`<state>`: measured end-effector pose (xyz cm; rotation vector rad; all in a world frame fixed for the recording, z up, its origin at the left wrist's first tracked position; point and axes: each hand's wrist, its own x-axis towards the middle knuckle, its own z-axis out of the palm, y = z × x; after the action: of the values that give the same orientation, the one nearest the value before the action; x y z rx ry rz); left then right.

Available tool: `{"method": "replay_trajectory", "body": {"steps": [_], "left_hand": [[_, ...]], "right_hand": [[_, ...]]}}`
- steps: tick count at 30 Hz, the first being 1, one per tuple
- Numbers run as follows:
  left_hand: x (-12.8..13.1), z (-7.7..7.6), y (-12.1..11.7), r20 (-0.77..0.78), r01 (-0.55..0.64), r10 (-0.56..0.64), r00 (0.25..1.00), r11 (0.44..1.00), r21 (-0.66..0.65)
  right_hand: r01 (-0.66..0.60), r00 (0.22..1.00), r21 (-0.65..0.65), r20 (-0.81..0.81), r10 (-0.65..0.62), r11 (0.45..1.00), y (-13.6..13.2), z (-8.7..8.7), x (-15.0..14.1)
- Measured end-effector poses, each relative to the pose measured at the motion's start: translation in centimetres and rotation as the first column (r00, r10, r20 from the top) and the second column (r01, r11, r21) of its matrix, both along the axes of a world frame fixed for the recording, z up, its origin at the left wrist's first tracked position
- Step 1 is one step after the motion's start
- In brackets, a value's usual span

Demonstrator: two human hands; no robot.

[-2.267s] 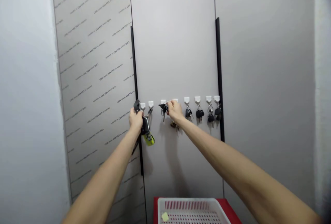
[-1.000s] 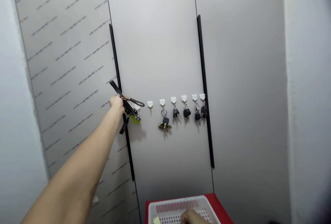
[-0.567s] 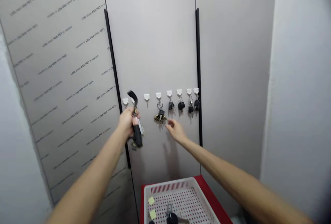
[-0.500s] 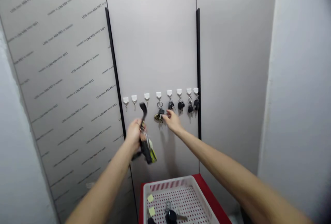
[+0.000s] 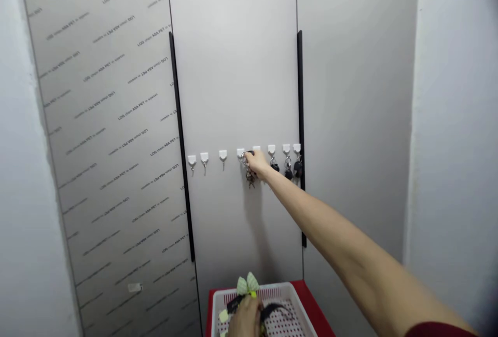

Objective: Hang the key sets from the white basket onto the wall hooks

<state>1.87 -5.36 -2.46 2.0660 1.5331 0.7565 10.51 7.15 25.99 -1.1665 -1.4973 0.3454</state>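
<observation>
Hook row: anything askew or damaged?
Mildly odd: the white hooks are unevenly spaced, the two leftmost and two rightmost sitting closer together. The rightmost crowds the black handle strip, its keys meeting the strip's edge in view. No damage visible, though the right hand hides part of the row.

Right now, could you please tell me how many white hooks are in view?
8 white hooks, in one row on the middle panel: three at the left, a fourth just left of the right hand, a fifth partly hidden behind that hand, and three farther right.
</observation>
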Motion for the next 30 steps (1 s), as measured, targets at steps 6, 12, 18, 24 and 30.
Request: {"method": "replay_trajectory", "body": {"steps": [6, 12, 18, 24, 30], "left_hand": [[-0.4, -2.2, 0.7, -0.205, 0.146, -0.143, 0.968, 0.989, 0.000], [-1.7, -2.2, -0.7, -0.117, 0.184, -0.182, 0.976, 0.983, 0.001], [-3.7, 2.7, -2.2, 0.157, 0.011, -0.024, 0.987, 0.997, 0.082], [-3.8, 7.5, 1.7, 0.469, -0.116, 0.060, 0.881, 0.989, 0.091], [1.5, 17.3, 8.8, 0.585, -0.227, 0.111, 0.804, 0.965, 0.129]], "right_hand": [[-0.272, 0.962, -0.137, -0.026, 0.271, 0.952, -0.8, 0.9, 0.5], [-0.624, 0.776, -0.128, -0.219, 0.592, 0.771, -2.5, 1.5, 1.2], [-0.610, 0.724, -0.383, 0.086, 0.684, 0.694, -6.1, -6.9, 2.5], [-0.462, 0.555, -0.572, 0.410, 0.724, 0.678, -8.2, -16.8, 4.8], [0.064, 0.969, 0.162, 0.224, -0.100, 0.985, -2.9, -6.9, 8.6]]}}
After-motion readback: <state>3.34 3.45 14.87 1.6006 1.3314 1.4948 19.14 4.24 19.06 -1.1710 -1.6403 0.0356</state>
